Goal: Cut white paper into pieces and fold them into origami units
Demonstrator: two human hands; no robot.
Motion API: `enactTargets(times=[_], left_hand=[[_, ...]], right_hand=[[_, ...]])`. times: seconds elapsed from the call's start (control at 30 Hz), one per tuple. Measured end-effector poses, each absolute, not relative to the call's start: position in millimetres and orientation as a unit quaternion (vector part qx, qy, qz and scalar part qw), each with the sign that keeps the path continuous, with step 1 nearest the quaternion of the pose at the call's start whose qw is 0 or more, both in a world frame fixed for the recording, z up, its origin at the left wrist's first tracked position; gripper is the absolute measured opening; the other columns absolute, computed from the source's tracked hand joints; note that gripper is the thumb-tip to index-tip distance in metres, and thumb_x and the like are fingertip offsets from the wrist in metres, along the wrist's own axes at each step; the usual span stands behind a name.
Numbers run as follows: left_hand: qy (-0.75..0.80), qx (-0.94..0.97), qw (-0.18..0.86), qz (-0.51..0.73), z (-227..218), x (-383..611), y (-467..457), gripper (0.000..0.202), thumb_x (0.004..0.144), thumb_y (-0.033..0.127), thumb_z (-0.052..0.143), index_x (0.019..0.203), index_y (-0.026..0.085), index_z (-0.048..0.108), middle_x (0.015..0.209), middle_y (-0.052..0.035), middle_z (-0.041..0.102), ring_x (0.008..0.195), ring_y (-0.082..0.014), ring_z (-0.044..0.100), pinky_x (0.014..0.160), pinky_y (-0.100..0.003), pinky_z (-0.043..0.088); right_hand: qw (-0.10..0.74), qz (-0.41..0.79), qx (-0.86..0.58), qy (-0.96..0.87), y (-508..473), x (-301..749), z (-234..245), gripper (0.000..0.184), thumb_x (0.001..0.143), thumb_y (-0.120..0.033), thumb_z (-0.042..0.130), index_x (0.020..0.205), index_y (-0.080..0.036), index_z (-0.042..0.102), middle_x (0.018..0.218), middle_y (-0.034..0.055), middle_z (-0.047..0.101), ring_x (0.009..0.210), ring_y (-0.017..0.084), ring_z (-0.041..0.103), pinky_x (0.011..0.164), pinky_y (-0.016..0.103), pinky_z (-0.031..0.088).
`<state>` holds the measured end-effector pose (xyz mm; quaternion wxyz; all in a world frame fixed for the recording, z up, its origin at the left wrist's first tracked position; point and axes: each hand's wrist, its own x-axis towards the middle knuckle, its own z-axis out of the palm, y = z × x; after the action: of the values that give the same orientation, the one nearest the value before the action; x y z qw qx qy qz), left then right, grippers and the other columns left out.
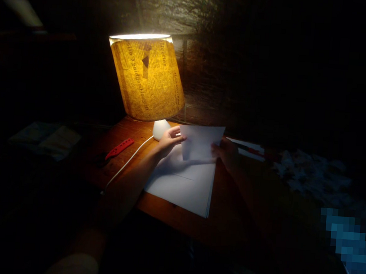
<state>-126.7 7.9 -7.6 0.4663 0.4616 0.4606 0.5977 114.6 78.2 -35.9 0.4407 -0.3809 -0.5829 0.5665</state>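
Note:
A white sheet of paper (pixel 201 141) is lifted off a stack of white paper (pixel 184 185) on a wooden desk (pixel 227 215). My left hand (pixel 169 141) pinches the sheet's left edge, fingers closed on it. In shadow, my right hand (pixel 225 151) grips the sheet's right edge. The raised sheet stands tilted, just in front of a lit table lamp (pixel 146 78) with a yellow newsprint shade.
The lamp's white base (pixel 161 129) and its white cord (pixel 127 162) sit left of the stack. A red perforated strip (pixel 119 148) lies further left. Dim papers (pixel 45 138) lie at far left, more papers (pixel 246 149) at right. The room is dark.

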Motion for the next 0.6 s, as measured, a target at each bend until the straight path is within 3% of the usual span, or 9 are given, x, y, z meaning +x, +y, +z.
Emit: enactTargets(times=[0.1, 0.2, 0.37, 0.5, 0.6], left_hand=[[0.469, 0.496, 0.441, 0.583, -6.0, -126.4, 6.6, 0.045, 0.062, 0.048, 0.095, 0.091, 0.017, 0.077, 0.093, -0.0096, 0.077, 0.088, -0.0249, 0.07, 0.086, -0.039, 0.056], [0.462, 0.564, 0.38, 0.569, -0.4, -128.5, 5.2, 0.029, 0.069, 0.046, 0.09, 0.08, 0.021, 0.082, 0.092, -0.0105, 0.076, 0.094, -0.028, 0.069, 0.092, -0.042, 0.056], [0.48, 0.626, 0.295, 0.54, 9.9, -128.6, -1.0, 0.01, 0.075, 0.03, 0.079, 0.073, 0.022, 0.085, 0.095, -0.0111, 0.075, 0.1, -0.0284, 0.068, 0.1, -0.044, 0.055], [0.494, 0.636, 0.257, 0.534, 11.3, -125.4, -5.2, 0.01, 0.076, 0.022, 0.078, 0.078, 0.024, 0.087, 0.099, -0.0109, 0.073, 0.101, -0.0292, 0.067, 0.1, -0.047, 0.056], [0.486, 0.645, 0.254, 0.532, 10.0, -125.6, -6.6, 0.007, 0.075, 0.022, 0.079, 0.076, 0.023, 0.086, 0.103, -0.0118, 0.072, 0.102, -0.0284, 0.065, 0.097, -0.046, 0.057]], right_hand=[[0.439, 0.588, -0.371, -0.569, 75.9, 114.4, -31.9, 0.049, 0.057, -0.058, 0.09, 0.081, -0.026, 0.061, 0.069, -0.0008, 0.067, 0.06, 0.018, 0.061, 0.056, 0.032, 0.049], [0.422, 0.597, -0.351, -0.586, 74.7, 117.6, -27.9, 0.06, 0.058, -0.069, 0.088, 0.096, -0.026, 0.069, 0.063, -0.0032, 0.063, 0.055, 0.017, 0.056, 0.053, 0.031, 0.045], [0.415, 0.615, -0.334, -0.581, 72.2, 124.8, -20.9, 0.062, 0.073, -0.081, 0.072, 0.097, -0.024, 0.076, 0.069, 0.0007, 0.067, 0.06, 0.018, 0.058, 0.054, 0.031, 0.044], [0.384, 0.657, -0.323, -0.563, 70.0, 124.8, -19.3, 0.08, 0.075, -0.094, 0.055, 0.104, -0.022, 0.075, 0.071, 0.0035, 0.068, 0.067, 0.023, 0.065, 0.057, 0.033, 0.047], [0.37, 0.619, -0.337, -0.606, 68.9, 121.8, -20.1, 0.067, 0.069, -0.079, 0.077, 0.106, -0.023, 0.073, 0.079, 0.0031, 0.07, 0.075, 0.024, 0.066, 0.061, 0.033, 0.049]])
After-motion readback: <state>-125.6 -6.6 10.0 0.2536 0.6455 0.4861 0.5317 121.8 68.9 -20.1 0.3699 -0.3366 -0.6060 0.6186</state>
